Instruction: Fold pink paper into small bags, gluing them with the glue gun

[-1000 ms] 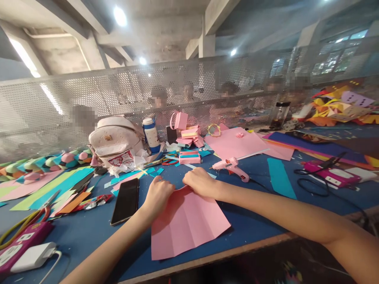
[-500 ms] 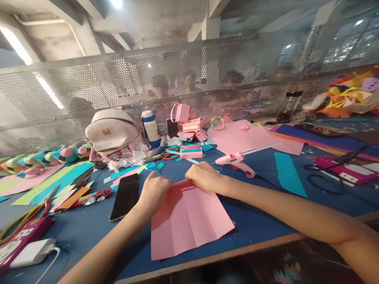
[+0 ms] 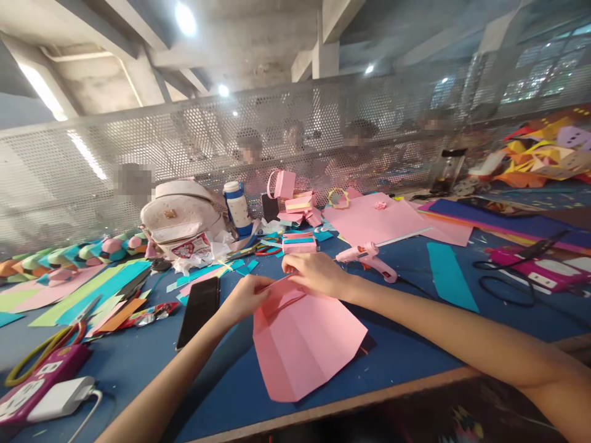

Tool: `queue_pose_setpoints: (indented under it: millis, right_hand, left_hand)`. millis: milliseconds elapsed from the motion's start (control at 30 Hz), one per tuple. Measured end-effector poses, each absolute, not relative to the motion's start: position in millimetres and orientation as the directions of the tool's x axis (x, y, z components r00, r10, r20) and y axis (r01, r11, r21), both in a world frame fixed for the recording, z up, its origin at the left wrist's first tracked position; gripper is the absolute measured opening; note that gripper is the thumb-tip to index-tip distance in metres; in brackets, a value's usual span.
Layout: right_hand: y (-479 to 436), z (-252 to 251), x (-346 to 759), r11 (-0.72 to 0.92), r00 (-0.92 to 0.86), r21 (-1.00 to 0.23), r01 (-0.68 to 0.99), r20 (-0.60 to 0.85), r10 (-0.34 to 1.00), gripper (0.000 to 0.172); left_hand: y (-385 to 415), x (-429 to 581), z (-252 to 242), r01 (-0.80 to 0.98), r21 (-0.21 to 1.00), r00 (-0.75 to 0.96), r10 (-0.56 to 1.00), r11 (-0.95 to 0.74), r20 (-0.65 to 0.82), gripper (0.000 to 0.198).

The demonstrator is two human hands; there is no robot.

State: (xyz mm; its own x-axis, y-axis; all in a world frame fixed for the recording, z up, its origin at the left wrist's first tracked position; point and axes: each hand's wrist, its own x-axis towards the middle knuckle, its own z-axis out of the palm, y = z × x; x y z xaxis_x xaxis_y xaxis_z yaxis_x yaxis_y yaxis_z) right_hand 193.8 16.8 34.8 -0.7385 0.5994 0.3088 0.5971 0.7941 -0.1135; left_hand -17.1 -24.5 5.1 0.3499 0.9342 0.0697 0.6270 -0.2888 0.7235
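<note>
Both hands grip the far edge of a creased sheet of pink paper (image 3: 309,344), whose near part curves down toward the table's front. My left hand (image 3: 247,298) pinches the paper's far left corner. My right hand (image 3: 318,274) is closed over the far edge further right, and its fingertips are partly hidden. Just beyond it a small pink box with a blue band (image 3: 299,244) rests on the table. A pink hot glue gun (image 3: 369,259) lies right of my right hand. Beside my left forearm is a black phone (image 3: 198,311).
Scissors (image 3: 76,329) and a purple power strip (image 3: 46,381) with a white charger are at the left. A white backpack (image 3: 182,215) and a bottle (image 3: 237,209) stand at the back. A blue paper strip (image 3: 450,277) and another power strip (image 3: 540,264) lie right.
The pink paper has bent and shifted slightly right, its near left corner lifting inward. My left hand has moved a little right. The camera has tilted up slightly.
</note>
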Motion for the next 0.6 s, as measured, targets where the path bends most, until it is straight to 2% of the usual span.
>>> queue_pose_setpoints:
  millis: [67, 100, 167, 233, 300, 600]
  right_hand:
    - [7.4, 39.2, 192.1, 0.866, -0.796, -0.061, 0.497, 0.365, 0.483, 0.012]
    - [1.8, 40.3, 191.1, 0.901, -0.844, -0.013, 0.434, 0.343, 0.412, 0.015]
    - [-10.5, 39.2, 189.0, 0.941, -0.931, 0.085, 0.328, 0.199, 0.306, 0.021]
    - [-23.0, 34.7, 187.1, 0.945, -0.957, 0.154, 0.289, 0.053, 0.284, 0.024]
    - [-33.7, 29.3, 186.0, 0.944, -0.961, 0.187, 0.271, -0.007, 0.277, 0.026]
    - [-37.3, 23.7, 185.9, 0.933, -0.94, 0.118, 0.34, -0.003, 0.342, 0.023]
  left_hand:
    - [-22.4, -19.7, 3.7, 0.56, 0.784, 0.372, 0.927, -0.267, 0.049, 0.032]
    - [-21.6, -20.5, 3.3, 0.527, 0.812, 0.381, 0.924, -0.253, 0.04, 0.034]
    - [-21.0, -20.7, 2.9, 0.462, 0.858, 0.396, 0.918, -0.223, 0.025, 0.039]
    - [-21.5, -19.3, 3.4, 0.407, 0.892, 0.404, 0.915, -0.197, 0.018, 0.043]
    - [-22.6, -17.4, 4.4, 0.364, 0.914, 0.41, 0.912, -0.178, 0.015, 0.047]
    - [-21.2, -18.1, 1.2, 0.282, 0.947, 0.418, 0.908, -0.155, 0.024, 0.052]
